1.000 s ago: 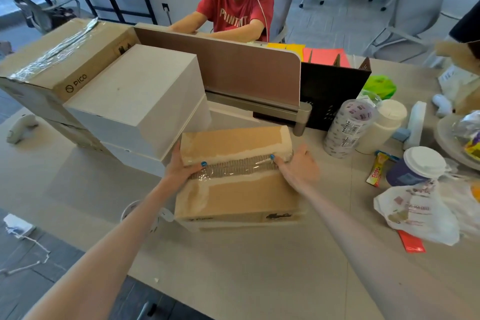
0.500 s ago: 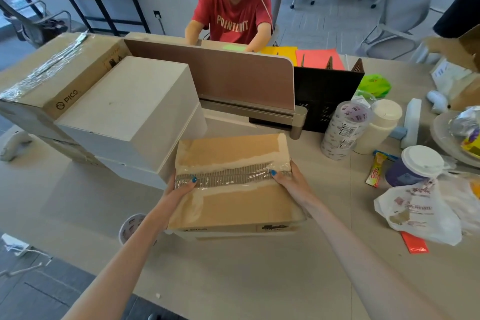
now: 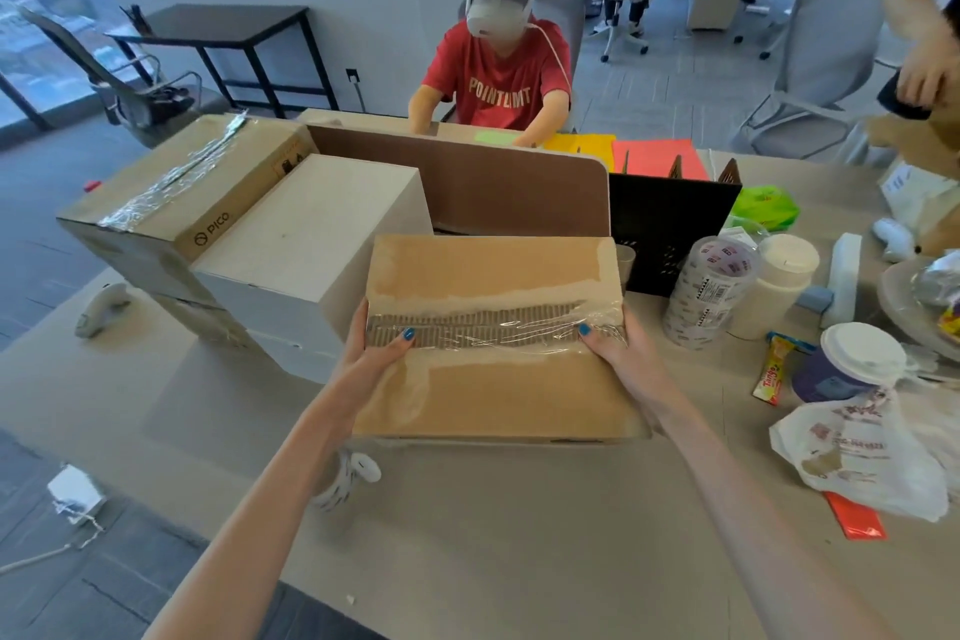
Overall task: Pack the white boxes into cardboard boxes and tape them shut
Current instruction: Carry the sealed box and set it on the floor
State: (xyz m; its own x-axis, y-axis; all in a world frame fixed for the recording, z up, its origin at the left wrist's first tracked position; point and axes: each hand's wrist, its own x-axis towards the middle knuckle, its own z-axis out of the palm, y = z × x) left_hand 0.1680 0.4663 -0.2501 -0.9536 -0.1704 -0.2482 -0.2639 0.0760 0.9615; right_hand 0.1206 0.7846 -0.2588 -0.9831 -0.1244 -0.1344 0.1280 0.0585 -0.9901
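A cardboard box (image 3: 493,379) with its top seam under clear tape is held above the table in front of me. My left hand (image 3: 371,351) grips its left side, thumb on the tape. My right hand (image 3: 618,353) grips its right side, thumb on the tape as well. A white box (image 3: 311,244) stands to the left on another white box. A taped PICO cardboard box (image 3: 171,192) lies behind it. A roll of clear tape (image 3: 711,291) stands to the right.
A brown divider (image 3: 467,182) and a black organiser (image 3: 670,218) stand behind the box. Cups, a plastic bag (image 3: 857,457) and snacks crowd the right side. A controller (image 3: 353,476) lies under the held box. A person in a red shirt sits opposite.
The cardboard box has risen off the table and come toward me, with both hands still on its sides. The view has tilted upward.
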